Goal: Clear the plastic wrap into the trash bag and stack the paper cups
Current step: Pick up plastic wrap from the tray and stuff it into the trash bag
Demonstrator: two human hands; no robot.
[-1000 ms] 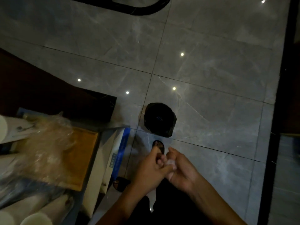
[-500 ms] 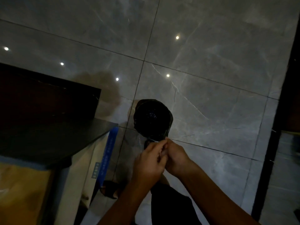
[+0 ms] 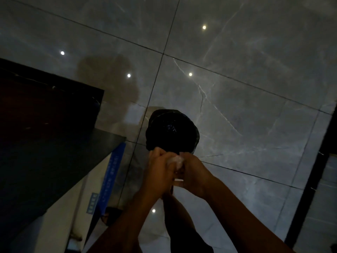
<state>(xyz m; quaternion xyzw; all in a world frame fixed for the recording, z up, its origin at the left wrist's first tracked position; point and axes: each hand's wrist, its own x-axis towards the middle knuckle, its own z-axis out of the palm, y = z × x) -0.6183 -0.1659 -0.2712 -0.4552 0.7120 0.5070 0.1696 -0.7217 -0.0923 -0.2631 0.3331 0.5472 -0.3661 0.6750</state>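
You are standing over a gray tile floor (image 3: 255, 106), and a dark counter (image 3: 45, 152) is sitting off to your left. No paper cups are showing here.

The trash bag (image 3: 171, 133) is sitting on the floor right in front of you, black and round. Its mouth is pointing straight up at you, and its long way is running up and down, from the floor toward your head.

Your left hand (image 3: 160, 168) and your right hand (image 3: 193, 172) are pressing together just at the near rim of the bag. Your fingers are curling in tight and squeezing the plastic wrap (image 3: 176, 160) between them. The wrap is a small, pale, crumpled ball, so it is not pointing any way and it has no long side that I can see.

Here is what could go wrong. Your hands are hanging over the near edge of the bag, not over the middle of the hole. If you are letting go here, the ball could hit the rim and roll onto the floor. The wrap looks light and clingy, so it could be sticking to your fingers. The room is dim too, so the black hole is hard to see.
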